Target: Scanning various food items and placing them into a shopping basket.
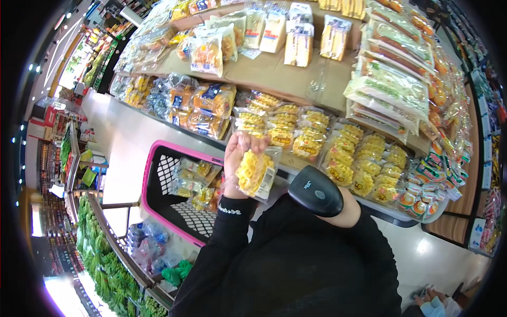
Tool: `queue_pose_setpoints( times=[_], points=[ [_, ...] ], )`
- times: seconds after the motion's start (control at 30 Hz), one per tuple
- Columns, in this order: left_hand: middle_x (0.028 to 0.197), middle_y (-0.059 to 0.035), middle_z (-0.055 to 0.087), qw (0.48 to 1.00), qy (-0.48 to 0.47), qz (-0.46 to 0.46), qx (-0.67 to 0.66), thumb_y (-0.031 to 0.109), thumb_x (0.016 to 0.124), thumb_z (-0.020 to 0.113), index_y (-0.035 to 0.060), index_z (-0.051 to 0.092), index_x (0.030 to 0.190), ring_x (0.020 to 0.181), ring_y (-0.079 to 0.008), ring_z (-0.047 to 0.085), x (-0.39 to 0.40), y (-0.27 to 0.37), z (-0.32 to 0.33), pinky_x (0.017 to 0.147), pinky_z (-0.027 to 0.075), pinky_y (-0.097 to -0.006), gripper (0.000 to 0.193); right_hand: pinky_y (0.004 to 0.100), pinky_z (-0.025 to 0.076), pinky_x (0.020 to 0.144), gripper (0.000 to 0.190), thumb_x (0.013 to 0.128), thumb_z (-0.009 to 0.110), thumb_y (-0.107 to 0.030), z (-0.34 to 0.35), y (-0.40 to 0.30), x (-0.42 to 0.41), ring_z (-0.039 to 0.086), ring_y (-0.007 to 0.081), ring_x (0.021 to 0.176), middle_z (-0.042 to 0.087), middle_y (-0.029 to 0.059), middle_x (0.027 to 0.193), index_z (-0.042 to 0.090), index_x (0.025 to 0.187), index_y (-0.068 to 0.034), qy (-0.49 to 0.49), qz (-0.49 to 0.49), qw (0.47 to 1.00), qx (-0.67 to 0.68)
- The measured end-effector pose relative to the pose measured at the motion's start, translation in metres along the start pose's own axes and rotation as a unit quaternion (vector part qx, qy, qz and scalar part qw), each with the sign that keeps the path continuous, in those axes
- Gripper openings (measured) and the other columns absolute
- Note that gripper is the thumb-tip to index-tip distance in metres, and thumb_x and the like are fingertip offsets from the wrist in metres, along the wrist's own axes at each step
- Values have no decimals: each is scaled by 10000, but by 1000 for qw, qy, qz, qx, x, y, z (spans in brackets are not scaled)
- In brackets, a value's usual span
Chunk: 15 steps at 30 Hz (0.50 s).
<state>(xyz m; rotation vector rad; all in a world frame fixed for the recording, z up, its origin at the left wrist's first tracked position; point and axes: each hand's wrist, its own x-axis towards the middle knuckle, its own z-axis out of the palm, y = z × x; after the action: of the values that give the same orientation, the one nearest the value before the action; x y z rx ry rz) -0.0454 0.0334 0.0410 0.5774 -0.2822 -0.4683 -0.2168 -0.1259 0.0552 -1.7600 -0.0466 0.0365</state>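
My left hand (241, 146) grips the top of a clear packet of yellow snack pieces (253, 174), its barcode label turned towards me. A black handheld barcode scanner (316, 191) points up in front of my right hand (344, 212), which is mostly hidden behind it; its fingers do not show. Beyond both hands, rows of similar yellow packets (309, 140) stand along the front of the display. To the left is a black shopping basket with a pink rim (148, 170), holding several small packets (194, 178).
Bagged bread (214, 101), boxed-looking sandwich packs (299, 43) and long wrapped loaves (388, 95) cover the tiered display ahead. Leafy green vegetables (101, 257) lie on a rack at lower left. Part of another person (433, 305) shows at lower right.
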Motion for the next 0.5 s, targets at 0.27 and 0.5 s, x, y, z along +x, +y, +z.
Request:
queue_pose_setpoints(
  times=[0.27, 0.5],
  points=[
    [598, -22, 397, 993, -19, -81, -85, 156, 819, 456, 75, 392, 698, 614, -145, 398, 9, -2, -3, 675, 353, -307, 159, 306, 429, 727, 375, 649, 613, -77, 1, -28, 24, 549, 281, 826, 558, 147, 906, 491, 1001, -31, -87, 16, 996, -11],
    [604, -27, 401, 993, -42, -97, -49, 205, 824, 459, 65, 414, 726, 602, -149, 403, 13, -7, -9, 676, 348, -310, 176, 288, 430, 707, 344, 649, 613, -64, 9, -19, 29, 546, 236, 764, 559, 130, 858, 495, 969, -20, -79, 25, 996, 10]
  ],
)
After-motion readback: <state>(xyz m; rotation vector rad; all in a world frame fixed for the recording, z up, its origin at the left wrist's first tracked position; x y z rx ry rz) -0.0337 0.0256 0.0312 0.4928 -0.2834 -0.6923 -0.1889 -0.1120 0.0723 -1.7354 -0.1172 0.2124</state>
